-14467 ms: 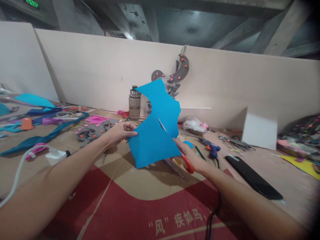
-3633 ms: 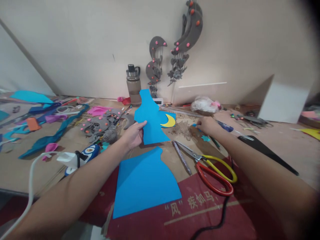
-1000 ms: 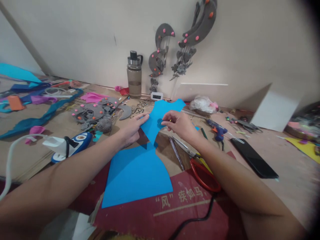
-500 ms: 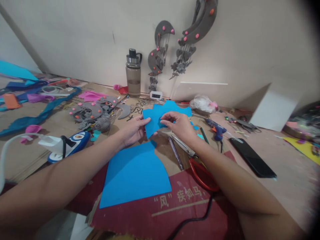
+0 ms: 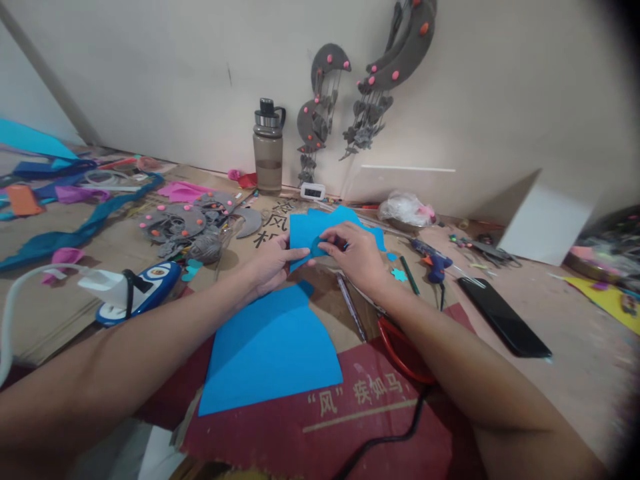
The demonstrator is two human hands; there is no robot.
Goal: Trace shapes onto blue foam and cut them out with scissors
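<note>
My left hand [image 5: 273,263] is closed on the edge of a blue felt-like sheet [image 5: 303,228], thumb on top, holding it above the cardboard. The fingers of my right hand [image 5: 356,255] pinch a small, rounded, darker blue piece [image 5: 317,249] against this sheet. More blue scraps with jagged edges [image 5: 373,230] lie behind my right hand. Nearer to me rests a larger blue sheet [image 5: 275,350] with a curved right edge. Scissors with red handles [image 5: 400,350] lie partly hidden under my right forearm, beside a pen [image 5: 351,308].
A glue gun [image 5: 434,260] and a black phone [image 5: 503,317] lie to the right. At the back stands a water bottle [image 5: 269,150] near a small clock [image 5: 313,192]. Grey felt moons [image 5: 177,227] and a blue-and-white power strip [image 5: 143,290] sit left. A black cord [image 5: 385,439] crosses the front.
The held blue sheet has turned, and my left thumb has shifted right, towards the small piece. My right hand has moved slightly, uncovering a teal flower-shaped cutout beside it.
</note>
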